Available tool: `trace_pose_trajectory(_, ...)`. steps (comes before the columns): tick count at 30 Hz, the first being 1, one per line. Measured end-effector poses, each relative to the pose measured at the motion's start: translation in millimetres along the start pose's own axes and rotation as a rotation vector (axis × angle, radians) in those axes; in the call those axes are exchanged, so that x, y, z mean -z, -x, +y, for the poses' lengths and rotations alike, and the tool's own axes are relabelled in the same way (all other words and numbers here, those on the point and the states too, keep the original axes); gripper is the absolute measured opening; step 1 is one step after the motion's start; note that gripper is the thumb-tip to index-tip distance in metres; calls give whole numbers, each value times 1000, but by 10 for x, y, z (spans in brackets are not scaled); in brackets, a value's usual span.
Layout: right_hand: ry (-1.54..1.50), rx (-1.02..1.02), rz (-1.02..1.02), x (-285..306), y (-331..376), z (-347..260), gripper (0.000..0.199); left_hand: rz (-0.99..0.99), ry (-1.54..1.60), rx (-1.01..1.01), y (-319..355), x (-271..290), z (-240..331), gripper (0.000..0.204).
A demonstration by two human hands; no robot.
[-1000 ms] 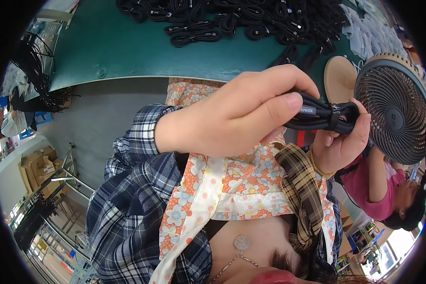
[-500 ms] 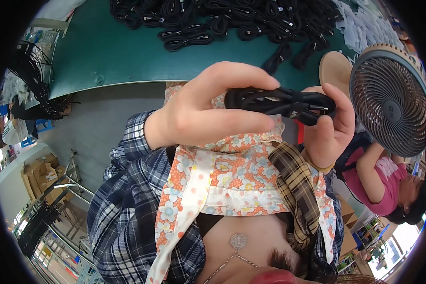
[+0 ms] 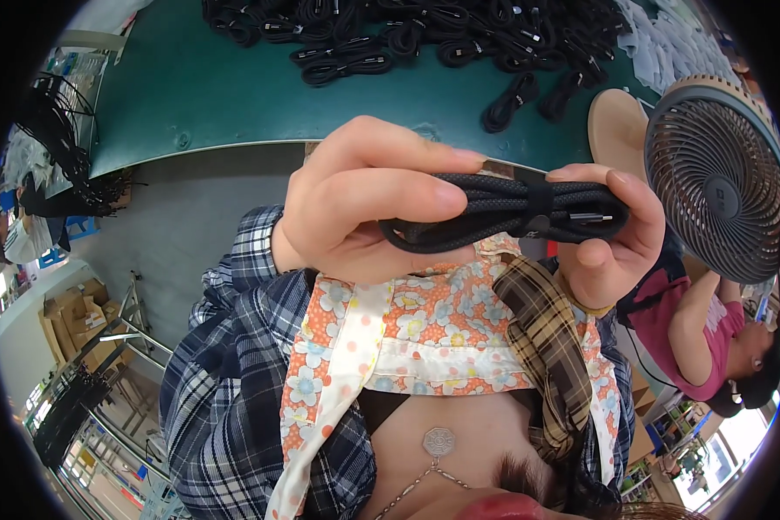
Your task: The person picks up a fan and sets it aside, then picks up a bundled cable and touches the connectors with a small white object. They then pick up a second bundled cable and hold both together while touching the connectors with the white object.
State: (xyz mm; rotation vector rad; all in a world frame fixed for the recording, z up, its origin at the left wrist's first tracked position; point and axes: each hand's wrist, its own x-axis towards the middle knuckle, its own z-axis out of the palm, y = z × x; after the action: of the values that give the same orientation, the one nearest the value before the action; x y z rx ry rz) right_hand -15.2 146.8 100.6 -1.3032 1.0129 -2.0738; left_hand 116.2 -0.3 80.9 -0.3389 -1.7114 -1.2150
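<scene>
A coiled black braided cable, bound round its middle by a black strap, is held level in front of my chest. My left hand grips its left end, fingers and thumb closed on the loops. Around the other end my right hand is curled, fingers behind and thumb at the lower edge. A metal plug lies along the bundle near the right fingers. Beyond, on the green table, several similar coiled cables are heaped, with a single cable bundle nearer the edge.
At the right stands a round desk fan beside a beige rounded object. Pale plastic bags lie at the back right. Another person in a pink top is at the right. Black cables hang at the left, above cardboard boxes.
The cable bundle has turned slightly and come lower, its strap and plug showing more clearly. My left fingers have closed in on its left end; my right hand has shifted a little right.
</scene>
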Motion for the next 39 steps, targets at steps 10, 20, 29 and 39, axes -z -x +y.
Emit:
trace_pose_trajectory(10,-106,-264,223,-77,134,-108,54,112,382,381,8,-40,119,34)
trace_pose_trajectory(20,-168,-281,251,-160,177,-117,50,130,850,682,36,-40,146,16)
trace_pose_trajectory(29,58,-622,128,-158,41,-11,28,-100,560,860,230,279,105,28)
trace_pose_trajectory(39,-175,-797,216,517,-254,702,17,295,18,1365,1335,1019,181,27)
